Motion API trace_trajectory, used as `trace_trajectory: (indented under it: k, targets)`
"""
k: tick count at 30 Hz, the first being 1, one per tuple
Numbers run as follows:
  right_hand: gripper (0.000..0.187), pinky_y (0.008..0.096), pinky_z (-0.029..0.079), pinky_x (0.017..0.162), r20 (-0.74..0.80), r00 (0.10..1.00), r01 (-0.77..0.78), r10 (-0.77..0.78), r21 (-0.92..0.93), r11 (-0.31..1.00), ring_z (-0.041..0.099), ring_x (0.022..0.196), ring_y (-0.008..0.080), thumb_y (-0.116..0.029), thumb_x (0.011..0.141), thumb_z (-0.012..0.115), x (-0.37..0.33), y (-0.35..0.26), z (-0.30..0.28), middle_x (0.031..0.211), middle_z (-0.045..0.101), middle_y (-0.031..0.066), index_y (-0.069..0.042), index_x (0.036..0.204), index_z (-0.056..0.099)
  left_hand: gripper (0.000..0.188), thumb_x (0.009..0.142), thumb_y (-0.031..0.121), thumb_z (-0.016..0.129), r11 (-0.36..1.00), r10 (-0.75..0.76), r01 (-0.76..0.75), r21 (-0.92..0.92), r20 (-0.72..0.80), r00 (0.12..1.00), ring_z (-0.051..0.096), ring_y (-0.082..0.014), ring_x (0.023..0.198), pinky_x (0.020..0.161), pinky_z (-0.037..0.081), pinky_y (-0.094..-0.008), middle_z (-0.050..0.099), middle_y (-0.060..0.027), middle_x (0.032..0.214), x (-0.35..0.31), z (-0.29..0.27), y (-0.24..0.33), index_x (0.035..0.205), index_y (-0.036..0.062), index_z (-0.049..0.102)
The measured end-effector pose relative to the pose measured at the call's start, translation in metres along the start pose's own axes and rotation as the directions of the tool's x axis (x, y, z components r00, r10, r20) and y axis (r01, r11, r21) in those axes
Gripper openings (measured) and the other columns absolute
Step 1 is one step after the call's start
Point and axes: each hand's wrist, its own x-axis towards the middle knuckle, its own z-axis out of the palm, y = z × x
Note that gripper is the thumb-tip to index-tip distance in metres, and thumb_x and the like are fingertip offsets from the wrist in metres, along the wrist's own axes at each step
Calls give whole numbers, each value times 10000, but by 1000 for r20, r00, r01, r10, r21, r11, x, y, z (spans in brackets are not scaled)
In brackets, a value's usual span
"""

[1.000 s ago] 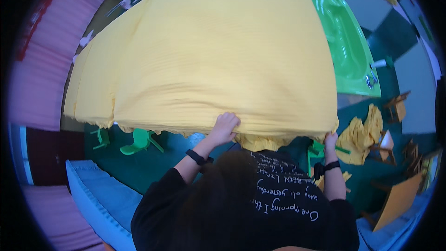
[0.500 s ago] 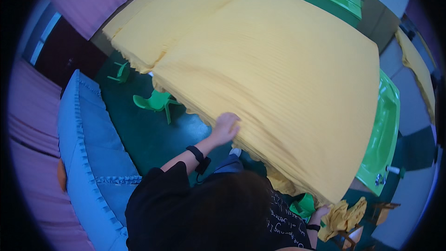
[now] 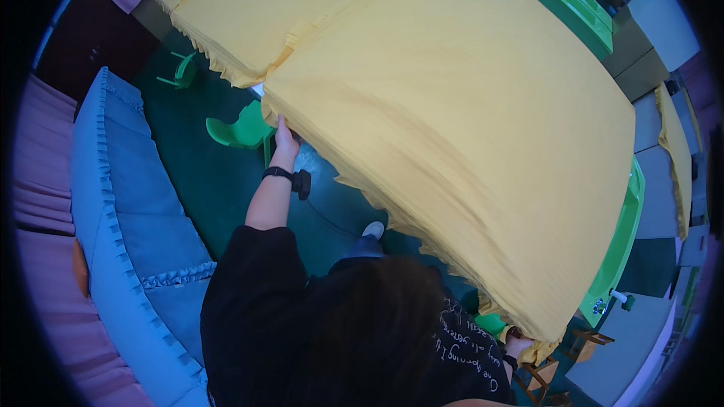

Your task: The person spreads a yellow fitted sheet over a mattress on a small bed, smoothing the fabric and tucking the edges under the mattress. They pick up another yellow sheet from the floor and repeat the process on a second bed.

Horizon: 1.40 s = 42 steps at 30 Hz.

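Observation:
A yellow fitted tablecloth (image 3: 452, 128) with a gathered, ruffled edge lies over a large table. Faint creases run along it, and a fold marks the join with a second yellow-covered part (image 3: 249, 15) on the left. My left hand (image 3: 286, 138) grips the cloth's near edge beside that join, thumb on the side and the other fingers mostly hidden. At the near right corner my right hand (image 3: 516, 345) is closed on the cloth's edge, its fingertips partly out of sight. The ruffled hem hangs loose between the two hands.
Green chairs (image 3: 245, 128) stand on the dark green floor at the left. Along that side runs a blue-covered padded seat (image 3: 151, 188) with frills. A green sink trough (image 3: 612, 249) borders the table's right, with wooden chairs (image 3: 584, 347) near the corner. Another green basin (image 3: 569, 4) is at the far right.
My left hand has slid from the middle of the near edge to the left, up to the join. My right hand stays at the corner, where less bunched cloth shows now.

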Motion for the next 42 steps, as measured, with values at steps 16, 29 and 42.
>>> trace_trajectory:
  k: [16, 29, 42]
  targets:
    - [236, 416, 479, 733, 507, 814, 47, -284, -544, -838, 580, 838, 400, -60, 708, 594, -50, 0, -34, 841, 607, 229, 11, 931, 568, 342, 948, 226, 413, 861, 496, -382, 335, -389, 776, 604, -258, 887, 772, 502, -352, 603, -171, 1036, 112, -61, 38, 1101, -56, 531]
    - [393, 395, 443, 864, -56, 129, 329, -990, -939, 96, 542, 1022, 340, -253, 853, 538, -124, 45, 50, 1115, 567, 197, 18, 1138, 532, 463, 871, 303, 516, 6, 833, -375, 927, 203, 515, 419, -348, 1109, 892, 373, -472, 442, -204, 1223, 30, 1, 60, 1215, 6, 423]
    - [421, 424, 289, 1040, 655, 288, 595, -698, -694, -406, 319, 1277, 338, -210, 888, 447, -176, 93, 28, 1381, 348, 145, -93, 1291, 417, 430, 838, 134, 512, -17, -459, -911, -413, 812, -360, 313, -358, 1257, 1049, 218, -477, 379, -195, 1320, -248, 170, -136, 1258, 69, 443]
